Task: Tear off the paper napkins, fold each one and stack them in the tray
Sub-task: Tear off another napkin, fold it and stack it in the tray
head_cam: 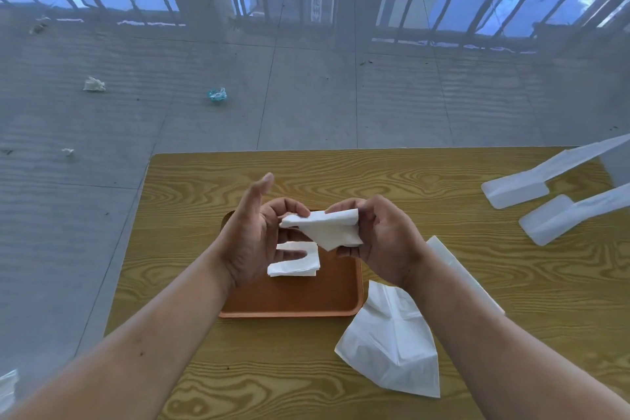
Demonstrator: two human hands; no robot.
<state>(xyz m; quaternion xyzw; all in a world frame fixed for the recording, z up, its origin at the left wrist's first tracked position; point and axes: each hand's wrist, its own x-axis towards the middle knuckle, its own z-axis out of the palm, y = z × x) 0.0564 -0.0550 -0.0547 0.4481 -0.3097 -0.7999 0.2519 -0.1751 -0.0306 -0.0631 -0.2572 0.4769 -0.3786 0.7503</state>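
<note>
Both hands hold one white paper napkin (329, 228), partly folded, in the air above the orange tray (293, 303). My left hand (254, 235) pinches its left corner between thumb and fingertips, with the index finger pointing up. My right hand (381, 239) grips the napkin's right side. In the tray lies a small stack of folded napkins (296, 264), partly hidden behind my left fingers. An unfolded napkin sheet (392, 341) lies on the table to the right of the tray, and a strip of napkin paper (453, 266) runs behind my right forearm.
The wood-grain table (494, 283) ends just beyond the tray at the far side and at the left. White plastic legs (545, 187) rest on its far right corner. Crumpled scraps (93, 84) lie on the tiled floor beyond.
</note>
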